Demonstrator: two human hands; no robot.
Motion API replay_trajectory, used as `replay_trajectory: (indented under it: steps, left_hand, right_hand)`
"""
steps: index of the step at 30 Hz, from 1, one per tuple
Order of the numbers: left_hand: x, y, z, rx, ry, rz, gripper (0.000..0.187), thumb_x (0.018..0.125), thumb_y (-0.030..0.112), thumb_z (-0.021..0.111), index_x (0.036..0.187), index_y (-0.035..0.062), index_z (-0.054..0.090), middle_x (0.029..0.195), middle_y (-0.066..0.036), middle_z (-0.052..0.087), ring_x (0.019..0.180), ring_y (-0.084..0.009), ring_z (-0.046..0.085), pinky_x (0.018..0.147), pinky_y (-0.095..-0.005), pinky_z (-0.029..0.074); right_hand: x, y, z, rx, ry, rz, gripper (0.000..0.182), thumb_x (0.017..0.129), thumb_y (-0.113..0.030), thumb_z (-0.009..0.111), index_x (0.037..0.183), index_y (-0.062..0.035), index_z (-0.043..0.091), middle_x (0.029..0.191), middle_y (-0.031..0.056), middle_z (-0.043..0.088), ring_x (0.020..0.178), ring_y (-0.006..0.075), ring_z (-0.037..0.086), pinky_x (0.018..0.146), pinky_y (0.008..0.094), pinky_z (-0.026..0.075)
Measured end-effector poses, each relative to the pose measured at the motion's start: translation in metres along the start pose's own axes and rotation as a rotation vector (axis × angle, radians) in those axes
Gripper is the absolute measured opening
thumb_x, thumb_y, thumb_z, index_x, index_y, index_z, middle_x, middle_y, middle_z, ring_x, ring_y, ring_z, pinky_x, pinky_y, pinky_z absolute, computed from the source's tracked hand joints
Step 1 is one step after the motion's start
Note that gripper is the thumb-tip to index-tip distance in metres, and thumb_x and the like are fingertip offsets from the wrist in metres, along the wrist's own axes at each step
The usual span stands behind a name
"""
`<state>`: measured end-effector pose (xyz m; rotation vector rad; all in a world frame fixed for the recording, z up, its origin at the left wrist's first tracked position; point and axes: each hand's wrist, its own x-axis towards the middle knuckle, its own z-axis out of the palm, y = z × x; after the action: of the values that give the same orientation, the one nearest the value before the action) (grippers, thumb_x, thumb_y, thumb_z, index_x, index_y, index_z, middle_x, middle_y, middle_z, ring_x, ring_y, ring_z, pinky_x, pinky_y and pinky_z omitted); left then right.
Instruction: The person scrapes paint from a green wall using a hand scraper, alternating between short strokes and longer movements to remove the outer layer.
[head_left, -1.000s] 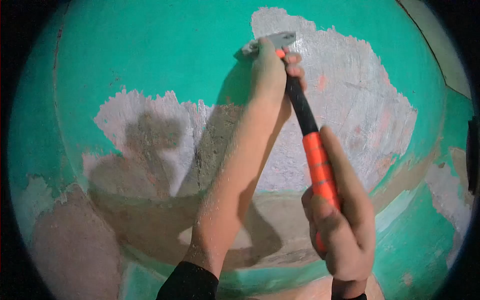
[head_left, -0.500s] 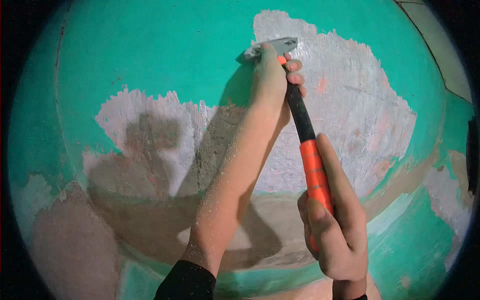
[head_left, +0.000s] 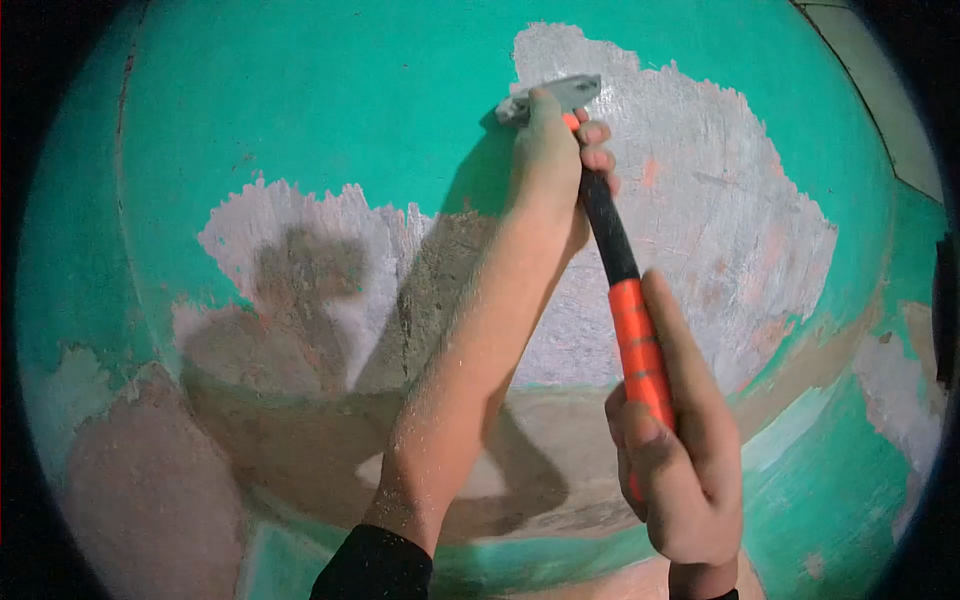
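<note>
A long-handled paint scraper (head_left: pixel 610 235) with a black shaft and an orange grip slants across the view. Its grey metal head (head_left: pixel 574 92) lies against the wall, at the border between green paint and a bare patch. Up near that head, my left hand (head_left: pixel 553 160) is closed around the shaft, thumb on the head. Lower down, my right hand (head_left: pixel 690 470) wraps the orange grip, with the index finger stretched along it. Pale flecks dot my left forearm.
Green paint (head_left: pixel 330 90) covers much of the curved wall. A large whitish scraped patch (head_left: pixel 700 250) shows to the right, and a smaller one (head_left: pixel 235 235) to the left. A brown band (head_left: pixel 310 440) runs below, with arm shadows over the surface.
Hands and scraper appear slightly further right in the view, along with a small shift of the wall itself. Both holds on the scraper are unchanged.
</note>
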<state>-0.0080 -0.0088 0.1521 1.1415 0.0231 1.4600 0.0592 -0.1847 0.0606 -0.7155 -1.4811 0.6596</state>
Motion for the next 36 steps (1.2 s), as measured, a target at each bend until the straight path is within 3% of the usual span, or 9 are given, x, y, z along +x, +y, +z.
replay_trajectory:
  steps: [3, 6, 9, 13, 23, 26, 30, 34, 36]
  left_hand:
    - [0.0, -0.004, -0.001, 0.029, 0.004, 0.028, 0.033, 0.1, 0.042, 0.029, 0.088, 0.0141, 0.042, 0.066, 0.007, 0.042, 0.047, -0.0006, 0.035, 0.045, -0.0198, 0.033]
    - [0.02, 0.008, 0.003, -0.024, -0.061, 0.059, 0.033, 0.1, 0.043, 0.029, 0.089, 0.0138, 0.041, 0.066, 0.008, 0.042, 0.047, -0.001, 0.035, 0.044, -0.0203, 0.033]
    - [-0.001, 0.0, 0.003, 0.035, 0.044, -0.002, 0.03, 0.099, 0.04, 0.03, 0.089, 0.0135, 0.041, 0.067, 0.007, 0.043, 0.047, -0.0011, 0.035, 0.044, -0.0197, 0.033]
    - [0.015, 0.005, 0.006, -0.014, -0.034, 0.042, 0.022, 0.096, 0.033, 0.033, 0.087, 0.0142, 0.041, 0.067, 0.008, 0.041, 0.046, -0.0013, 0.035, 0.045, -0.0201, 0.033]
    - [0.024, 0.011, 0.002, -0.02, -0.061, 0.073, 0.023, 0.095, 0.033, 0.034, 0.086, 0.0137, 0.042, 0.067, 0.007, 0.042, 0.047, -0.0012, 0.036, 0.044, -0.0213, 0.034]
    - [0.001, 0.003, 0.001, 0.004, 0.049, -0.008, 0.021, 0.094, 0.032, 0.035, 0.086, 0.0135, 0.042, 0.068, 0.007, 0.043, 0.048, -0.0011, 0.037, 0.044, -0.0209, 0.034]
    - [0.015, 0.008, 0.006, -0.069, -0.017, 0.027, 0.019, 0.093, 0.029, 0.035, 0.085, 0.0139, 0.042, 0.066, 0.007, 0.043, 0.048, -0.0016, 0.038, 0.045, -0.0209, 0.035]
    - [-0.005, 0.001, 0.002, 0.021, 0.076, 0.005, 0.02, 0.094, 0.031, 0.036, 0.084, 0.0144, 0.041, 0.066, 0.007, 0.043, 0.047, -0.0013, 0.037, 0.045, -0.0199, 0.035]
    - [0.007, 0.006, 0.001, 0.024, 0.009, 0.067, 0.021, 0.094, 0.032, 0.035, 0.085, 0.0144, 0.041, 0.066, 0.007, 0.043, 0.047, -0.0013, 0.037, 0.045, -0.0198, 0.035]
  right_hand:
    - [0.002, 0.037, -0.019, -0.017, 0.002, -0.086, 0.076, 0.081, -0.023, 0.053, 0.142, 0.0103, 0.022, 0.073, 0.0009, 0.047, 0.058, 0.0062, 0.037, 0.051, 0.0189, 0.029]
    - [0.012, 0.03, -0.016, -0.029, 0.002, -0.106, 0.075, 0.081, -0.022, 0.052, 0.142, 0.011, 0.021, 0.073, 0.0012, 0.047, 0.058, 0.0065, 0.038, 0.051, 0.0189, 0.029]
    - [0.006, 0.03, -0.018, -0.027, 0.005, -0.111, 0.074, 0.081, -0.021, 0.051, 0.142, 0.0112, 0.022, 0.072, 0.0008, 0.047, 0.058, 0.0064, 0.037, 0.051, 0.0188, 0.028]
    - [0.009, 0.02, -0.014, 0.01, 0.017, -0.109, 0.074, 0.081, -0.021, 0.049, 0.142, 0.0104, 0.022, 0.071, 0.0002, 0.046, 0.057, 0.0058, 0.036, 0.051, 0.0183, 0.027]
    - [0.014, 0.028, -0.011, -0.083, 0.018, -0.135, 0.072, 0.082, -0.019, 0.048, 0.142, 0.0101, 0.022, 0.068, -0.0007, 0.044, 0.054, 0.0041, 0.034, 0.048, 0.0183, 0.025]
    - [0.004, 0.027, -0.009, -0.045, 0.021, -0.099, 0.072, 0.081, -0.019, 0.049, 0.142, 0.0103, 0.022, 0.067, -0.001, 0.044, 0.052, 0.0036, 0.033, 0.047, 0.0185, 0.024]
    - [0.007, 0.016, -0.008, -0.027, 0.042, -0.092, 0.073, 0.079, -0.018, 0.048, 0.141, 0.0107, 0.023, 0.065, -0.0018, 0.043, 0.05, 0.0033, 0.033, 0.045, 0.0187, 0.023]
    - [0.004, 0.024, -0.008, -0.034, 0.055, -0.076, 0.074, 0.078, -0.017, 0.048, 0.142, 0.009, 0.024, 0.066, -0.0018, 0.044, 0.051, 0.0035, 0.033, 0.046, 0.0184, 0.023]
    - [0.008, 0.022, -0.005, -0.031, 0.05, -0.078, 0.074, 0.078, -0.018, 0.048, 0.143, 0.008, 0.024, 0.067, -0.0014, 0.044, 0.052, 0.0037, 0.034, 0.047, 0.0183, 0.024]
